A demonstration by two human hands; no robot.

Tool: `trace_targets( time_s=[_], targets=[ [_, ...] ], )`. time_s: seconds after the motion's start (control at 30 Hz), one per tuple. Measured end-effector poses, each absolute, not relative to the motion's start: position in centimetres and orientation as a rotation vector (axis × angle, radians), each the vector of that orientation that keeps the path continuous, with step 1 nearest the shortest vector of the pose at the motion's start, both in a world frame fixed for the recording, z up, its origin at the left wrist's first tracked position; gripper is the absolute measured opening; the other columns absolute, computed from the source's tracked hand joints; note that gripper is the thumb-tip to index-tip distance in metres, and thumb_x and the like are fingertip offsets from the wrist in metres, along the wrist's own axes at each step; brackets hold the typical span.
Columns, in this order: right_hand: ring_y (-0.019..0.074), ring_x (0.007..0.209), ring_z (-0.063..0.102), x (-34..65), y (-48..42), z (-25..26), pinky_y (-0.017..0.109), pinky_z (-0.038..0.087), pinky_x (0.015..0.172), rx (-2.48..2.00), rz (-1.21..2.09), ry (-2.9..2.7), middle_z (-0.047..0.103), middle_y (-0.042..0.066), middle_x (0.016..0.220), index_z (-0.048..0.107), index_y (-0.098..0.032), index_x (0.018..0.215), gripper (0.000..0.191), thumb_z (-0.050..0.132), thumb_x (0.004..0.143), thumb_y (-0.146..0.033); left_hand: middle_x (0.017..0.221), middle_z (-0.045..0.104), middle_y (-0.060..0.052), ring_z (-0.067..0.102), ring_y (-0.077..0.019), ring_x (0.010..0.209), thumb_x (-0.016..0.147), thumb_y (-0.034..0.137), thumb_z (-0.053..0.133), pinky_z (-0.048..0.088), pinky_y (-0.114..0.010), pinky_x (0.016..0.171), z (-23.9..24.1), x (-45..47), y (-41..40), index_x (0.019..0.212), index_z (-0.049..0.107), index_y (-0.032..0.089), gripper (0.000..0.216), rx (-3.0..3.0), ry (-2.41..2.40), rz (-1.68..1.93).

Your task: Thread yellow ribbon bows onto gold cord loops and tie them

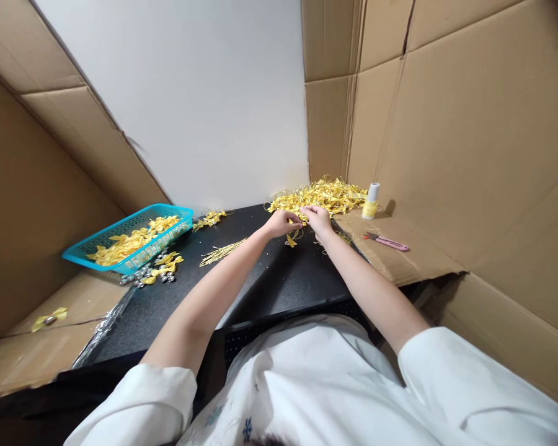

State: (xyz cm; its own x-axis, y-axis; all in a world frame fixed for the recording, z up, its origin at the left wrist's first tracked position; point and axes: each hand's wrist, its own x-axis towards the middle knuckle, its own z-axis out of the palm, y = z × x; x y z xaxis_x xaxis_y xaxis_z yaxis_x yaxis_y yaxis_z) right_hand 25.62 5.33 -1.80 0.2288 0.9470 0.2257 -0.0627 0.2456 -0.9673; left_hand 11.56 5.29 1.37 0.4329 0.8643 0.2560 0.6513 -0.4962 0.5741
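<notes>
My left hand [283, 224] and my right hand [317, 220] are close together over the far part of the black table [242, 288], fingers of both pinched. Just below the left fingertips shows a yellow ribbon bow [291, 239] with a thin gold cord [299, 235] looping up to them. What lies between the right fingertips is too small to make out. Right behind the hands rises a large heap of yellow ribbon bows with gold cords [325, 194]. A bundle of straight gold cords [221, 253] lies left of my left forearm.
At left stands a turquoise basket [88, 261] of yellow bows, with silver bells [144, 272] and more bows beside it. One bow [49, 319] lies on cardboard at far left. At right are a cone of yellow thread [370, 202] and pink thread snips [388, 241]. Cardboard walls [469, 155] enclose the sides.
</notes>
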Motion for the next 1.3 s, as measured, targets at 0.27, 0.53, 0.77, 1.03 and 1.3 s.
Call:
trace_targets(
  time_s=[0.27,0.53,0.77,1.03,1.3],
  targets=[
    [0.0171,0.082,0.063,26.0,5.0,-1.4,0.027,0.048,0.076,-1.14,0.752,-1.107,0.072,0.006,0.087,0.069,-0.013,0.082,0.031,0.06,0.073,-0.04,0.067,0.072,-0.002,0.058,-0.0128,0.061,0.068,0.028,0.074,0.042,-0.024,0.062,0.3,10.0,5.3,0.07,0.076,0.015,0.014,2.26,1.333,0.742],
    [0.0189,0.088,0.064,28.8,3.1,1.0,0.03,0.047,0.084,-1.348,0.508,-1.471,0.072,0.007,0.091,0.072,-0.015,0.076,0.019,0.06,0.076,-0.03,0.067,0.073,-0.002,0.061,-0.0148,0.063,0.066,0.028,0.075,0.043,-0.024,0.062,-0.4,9.4,5.3,0.072,0.077,0.015,0.015,2.221,1.376,0.723],
    [0.0259,0.074,0.067,30.1,1.3,0.3,0.037,0.048,0.075,-1.744,0.497,-1.918,0.07,0.01,0.067,0.07,-0.016,0.057,0.013,0.077,0.062,-0.026,0.069,0.073,-0.002,0.064,-0.015,0.065,0.066,0.025,0.075,0.045,-0.024,0.065,-0.6,9.3,5.5,0.081,0.073,0.014,0.019,2.189,1.333,0.725],
    [0.0296,0.103,0.061,26.5,2.0,1.8,0.049,0.038,0.098,-1.678,0.271,-2.223,0.071,0.012,0.1,0.073,-0.02,0.08,0.022,0.065,0.08,-0.041,0.064,0.069,0.002,0.062,-0.0142,0.062,0.064,0.021,0.072,0.044,-0.023,0.063,-0.8,9.3,5.7,0.08,0.06,0.016,0.021,2.197,1.291,0.749],
    [0.0238,0.092,0.06,25.7,4.2,0.9,0.044,0.037,0.093,-1.549,0.323,-2.344,0.071,0.008,0.084,0.069,-0.019,0.067,0.02,0.059,0.083,-0.023,0.064,0.069,0.003,0.061,-0.0141,0.061,0.064,0.026,0.073,0.043,-0.023,0.062,-1.2,9.4,5.7,0.079,0.051,0.018,0.028,2.211,1.277,0.777]
  ],
)
